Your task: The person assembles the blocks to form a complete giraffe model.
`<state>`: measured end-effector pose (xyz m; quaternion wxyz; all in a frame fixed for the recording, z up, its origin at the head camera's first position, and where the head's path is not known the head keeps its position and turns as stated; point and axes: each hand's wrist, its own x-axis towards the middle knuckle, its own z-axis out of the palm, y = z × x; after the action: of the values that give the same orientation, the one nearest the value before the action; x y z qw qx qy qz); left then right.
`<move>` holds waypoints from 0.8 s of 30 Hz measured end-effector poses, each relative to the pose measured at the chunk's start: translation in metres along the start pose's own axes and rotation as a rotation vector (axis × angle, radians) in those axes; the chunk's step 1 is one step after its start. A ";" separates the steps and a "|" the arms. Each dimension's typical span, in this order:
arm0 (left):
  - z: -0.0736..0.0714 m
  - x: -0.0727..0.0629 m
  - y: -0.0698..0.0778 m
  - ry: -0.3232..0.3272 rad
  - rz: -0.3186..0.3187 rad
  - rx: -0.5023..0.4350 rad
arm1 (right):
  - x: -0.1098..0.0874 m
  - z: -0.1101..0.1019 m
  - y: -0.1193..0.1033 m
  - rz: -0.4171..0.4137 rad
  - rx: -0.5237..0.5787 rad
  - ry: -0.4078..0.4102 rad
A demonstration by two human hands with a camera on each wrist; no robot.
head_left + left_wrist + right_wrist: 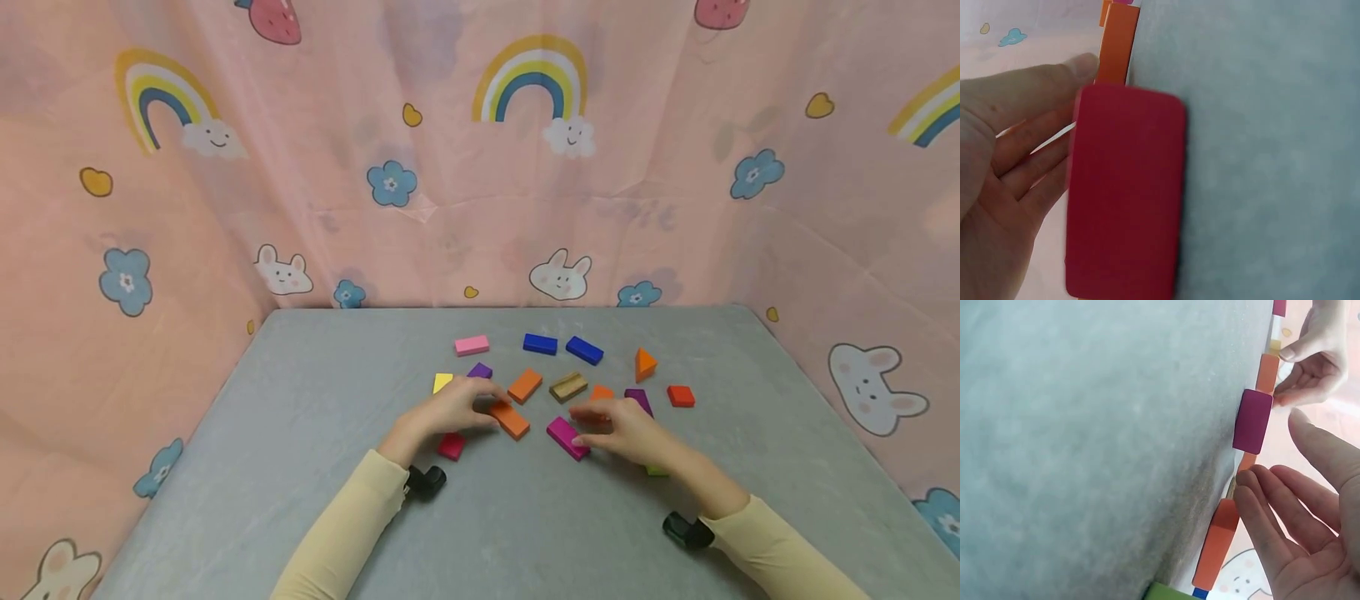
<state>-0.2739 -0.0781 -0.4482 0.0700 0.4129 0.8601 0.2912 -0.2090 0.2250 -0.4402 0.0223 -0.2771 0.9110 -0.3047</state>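
My left hand hovers low at the near-left end of an orange block, thumb and fingertips parted around that end. In the left wrist view the thumb lies right beside the orange block, while a red block covers the other fingertips. Over by the magenta block, my right hand has its thumb tip overlapping the block's near end. Seen from the right wrist, that hand's thumb and fingers are spread apart with nothing between them, and the magenta block stands just beyond.
Behind the hands lie a pink block, two blue blocks, a wooden block and another orange block. An orange triangle and a red block are at right. A green block shows under the right wrist.
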 end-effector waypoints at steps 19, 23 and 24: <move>0.003 0.003 -0.004 -0.006 -0.004 -0.011 | 0.001 0.003 0.001 -0.001 -0.019 -0.053; 0.003 0.004 -0.005 -0.011 -0.012 -0.015 | 0.002 0.003 0.001 0.025 0.000 -0.059; 0.003 0.004 -0.005 -0.012 -0.017 -0.017 | 0.002 0.003 0.001 0.032 0.003 -0.060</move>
<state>-0.2787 -0.0759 -0.4532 0.0813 0.4069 0.8606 0.2955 -0.2105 0.2231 -0.4432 0.0551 -0.2714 0.9137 -0.2973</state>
